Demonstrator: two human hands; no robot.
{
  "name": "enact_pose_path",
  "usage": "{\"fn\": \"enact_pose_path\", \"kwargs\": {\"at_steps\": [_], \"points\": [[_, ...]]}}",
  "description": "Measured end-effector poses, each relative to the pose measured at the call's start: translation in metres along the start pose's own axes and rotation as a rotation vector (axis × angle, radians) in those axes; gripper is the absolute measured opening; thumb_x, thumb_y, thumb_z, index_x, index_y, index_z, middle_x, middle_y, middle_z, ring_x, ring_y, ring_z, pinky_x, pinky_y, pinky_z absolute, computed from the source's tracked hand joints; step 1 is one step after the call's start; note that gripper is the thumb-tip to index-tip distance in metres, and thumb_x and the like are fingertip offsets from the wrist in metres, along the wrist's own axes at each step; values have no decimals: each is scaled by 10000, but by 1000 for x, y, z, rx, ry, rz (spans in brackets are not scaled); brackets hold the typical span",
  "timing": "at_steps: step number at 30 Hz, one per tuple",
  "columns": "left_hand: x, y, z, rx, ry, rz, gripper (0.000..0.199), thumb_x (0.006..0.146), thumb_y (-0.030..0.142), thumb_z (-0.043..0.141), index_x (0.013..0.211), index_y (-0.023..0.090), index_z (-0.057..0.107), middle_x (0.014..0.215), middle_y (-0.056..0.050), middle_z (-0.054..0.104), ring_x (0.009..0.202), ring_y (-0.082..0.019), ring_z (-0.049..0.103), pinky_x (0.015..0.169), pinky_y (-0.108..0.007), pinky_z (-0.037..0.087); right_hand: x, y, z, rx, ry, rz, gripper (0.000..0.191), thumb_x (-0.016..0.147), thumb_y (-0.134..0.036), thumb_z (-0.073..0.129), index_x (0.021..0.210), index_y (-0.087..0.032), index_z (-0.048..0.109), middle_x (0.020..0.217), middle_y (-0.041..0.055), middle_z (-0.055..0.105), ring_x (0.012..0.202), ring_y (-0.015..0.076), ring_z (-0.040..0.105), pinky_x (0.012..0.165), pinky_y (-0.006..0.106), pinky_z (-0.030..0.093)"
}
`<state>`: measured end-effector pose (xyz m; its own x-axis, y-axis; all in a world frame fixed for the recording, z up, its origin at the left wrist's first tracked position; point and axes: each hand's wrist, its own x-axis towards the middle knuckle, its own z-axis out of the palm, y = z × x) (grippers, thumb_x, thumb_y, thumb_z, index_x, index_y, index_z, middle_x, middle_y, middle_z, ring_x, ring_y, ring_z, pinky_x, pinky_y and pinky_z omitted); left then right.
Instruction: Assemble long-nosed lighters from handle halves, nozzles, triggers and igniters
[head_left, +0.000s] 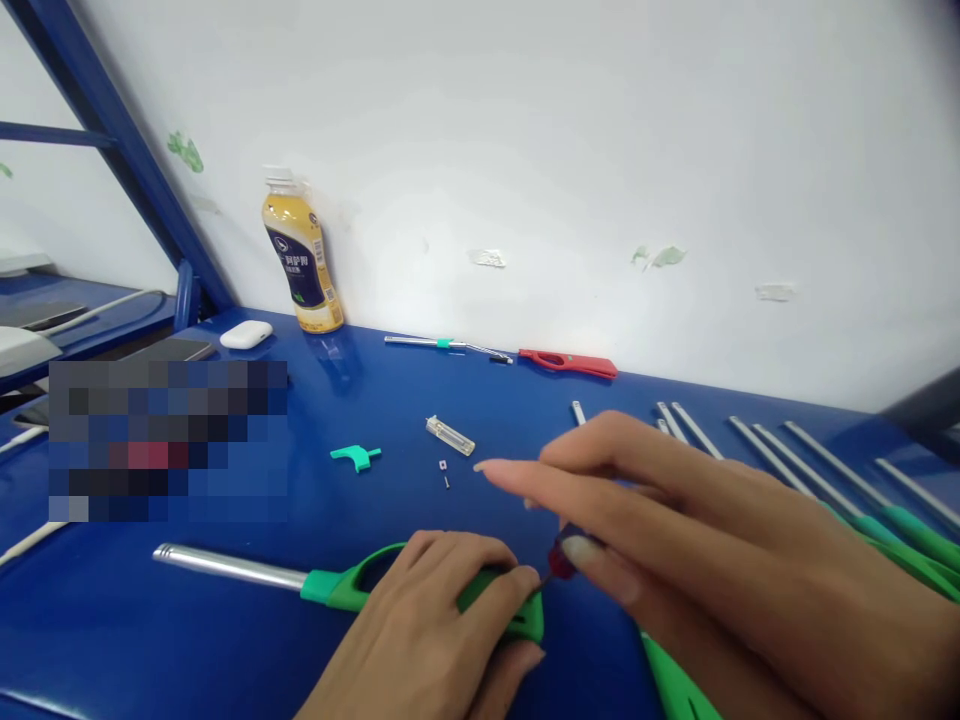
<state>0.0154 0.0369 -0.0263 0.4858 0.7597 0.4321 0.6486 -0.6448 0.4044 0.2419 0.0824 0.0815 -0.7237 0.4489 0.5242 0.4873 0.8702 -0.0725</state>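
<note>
A green long-nosed lighter [322, 588] lies across the front of the blue table, its silver tube pointing left. My left hand [442, 625] is wrapped over its handle and presses it down. My right hand [697, 540] pinches a small screwdriver [561, 560] with a dark red handle, its tip at the right end of the lighter's handle. Whether the tip sits in a screw is hidden. Behind my hands lie a teal trigger [356, 458], a clear fuel tank [451, 437], a tiny pale part [443, 465] and a small screw [447, 483].
Several green lighters [870, 525] lie on the right, partly behind my right hand. Near the wall are a red lighter casing [574, 364] and a silver tube with wire [420, 342]. A yellow bottle [304, 260] and white earbud case [247, 335] stand at the back left.
</note>
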Motion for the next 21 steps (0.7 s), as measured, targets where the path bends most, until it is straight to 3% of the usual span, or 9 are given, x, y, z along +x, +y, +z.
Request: {"fn": "enact_pose_path", "kwargs": {"at_steps": [2, 4, 6, 8, 10, 12, 14, 18, 21], "points": [[-1, -1, 0, 1, -11, -26, 314, 1112, 260, 634, 1414, 346, 623, 1314, 11, 769, 1157, -254, 764, 966, -449, 639, 0, 2, 2, 46, -14, 6, 439, 1100, -134, 473, 1450, -330, 653, 1155, 2, 797, 805, 137, 794, 556, 225, 568], [-1, -2, -1, 16, -22, -56, 268, 1149, 267, 568, 1395, 347, 638, 1307, 3, 762, 1175, -268, 752, 966, -473, 632, -1, 3, 5, 66, 32, 44, 238, 1186, -264, 489, 1301, -358, 675, 998, -61, 750, 668, 88, 726, 563, 214, 540], [0, -4, -3, 25, -32, -72, 260, 1172, 272, 523, 1387, 335, 656, 1309, -10, 753, 1176, -271, 737, 975, -480, 625, -3, 4, 7, 52, 102, 74, 182, 1206, -415, 509, 1204, -353, 680, 916, -82, 705, 595, 70, 663, 561, 207, 518], [1, -5, -4, 22, -55, -80, 277, 1164, 264, 547, 1409, 332, 659, 1315, -14, 743, 1158, -266, 724, 980, -478, 622, -6, 6, 5, 58, 86, 103, 180, 1189, -444, 553, 1260, -363, 698, 1014, -66, 753, 704, 72, 725, 644, 177, 564], [2, -6, -5, 15, -87, -97, 338, 1132, 232, 605, 1449, 344, 645, 1321, -8, 735, 1141, -259, 714, 981, -475, 628, -6, 8, 0, 118, 32, 144, 256, 1169, -328, 582, 1389, -393, 696, 1265, -56, 800, 1012, 97, 806, 869, 166, 618], [2, -7, -6, 20, -109, -109, 391, 1107, 212, 641, 1469, 358, 633, 1323, -2, 729, 1132, -259, 710, 986, -489, 638, -3, 10, -3, 217, 16, 167, 370, 1128, -194, 577, 1402, -404, 710, 1344, -88, 808, 1174, 103, 794, 1009, 176, 604], [1, -8, -7, 35, -105, -106, 401, 1101, 210, 644, 1473, 358, 626, 1319, -5, 730, 1124, -266, 715, 993, -514, 646, 1, 11, -4, 314, 31, 160, 339, 1107, -159, 599, 1305, -386, 753, 1214, -111, 838, 1066, 79, 808, 953, 146, 603], [0, -7, -7, 58, -91, -87, 387, 1115, 209, 610, 1475, 351, 618, 1309, -19, 741, 1130, -282, 727, 984, -530, 657, 6, 9, -5, 317, 86, 151, 116, 1106, -279, 712, 1144, -346, 799, 978, -89, 770, 759, 48, 717, 718, 137, 555], [-1, -7, -8, 87, -85, -91, 448, 1113, 217, 616, 1541, 343, 566, 1343, -31, 740, 1167, -286, 736, 1015, -543, 660, 2, 6, -9, 246, 33, 214, 184, 1124, -373, 692, 1281, -393, 786, 1118, -61, 790, 896, 82, 757, 792, 156, 589]]}}
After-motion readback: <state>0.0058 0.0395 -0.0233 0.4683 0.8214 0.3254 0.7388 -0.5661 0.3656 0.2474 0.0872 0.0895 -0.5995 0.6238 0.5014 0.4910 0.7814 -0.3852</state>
